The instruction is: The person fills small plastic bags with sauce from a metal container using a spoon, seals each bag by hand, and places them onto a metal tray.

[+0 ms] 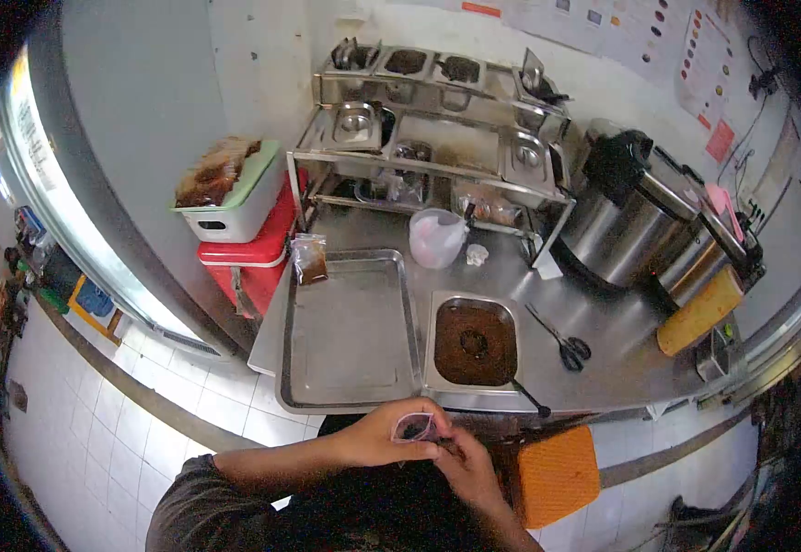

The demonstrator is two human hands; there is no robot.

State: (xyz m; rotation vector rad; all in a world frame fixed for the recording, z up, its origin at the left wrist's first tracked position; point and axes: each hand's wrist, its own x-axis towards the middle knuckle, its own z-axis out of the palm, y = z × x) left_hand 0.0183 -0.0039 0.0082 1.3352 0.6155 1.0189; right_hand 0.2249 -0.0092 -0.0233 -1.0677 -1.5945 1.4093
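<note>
My left hand (384, 432) is wrapped round a small plastic bag (413, 427), whose mouth gapes upward with a pinkish rim. At the bag's right edge, my right hand (466, 465) has its fingers bent and pressed against it. What lies inside the bag is too dark to make out. Just beyond my hands, a steel pan of dark brown sauce (455, 366) sits at the counter's edge, and a ladle (531, 397) rests in it with its handle over the front. Left of it lies a bare steel tray (350, 322).
A filled sauce bag (310, 260) lies at the tray's far corner. Scissors (570, 348) lie right of the pan; a plastic jug (436, 239) stands behind. A steel rack (437, 166) holds several containers. Steel urns (607, 230) stand right. An orange stool (558, 474) is below the counter.
</note>
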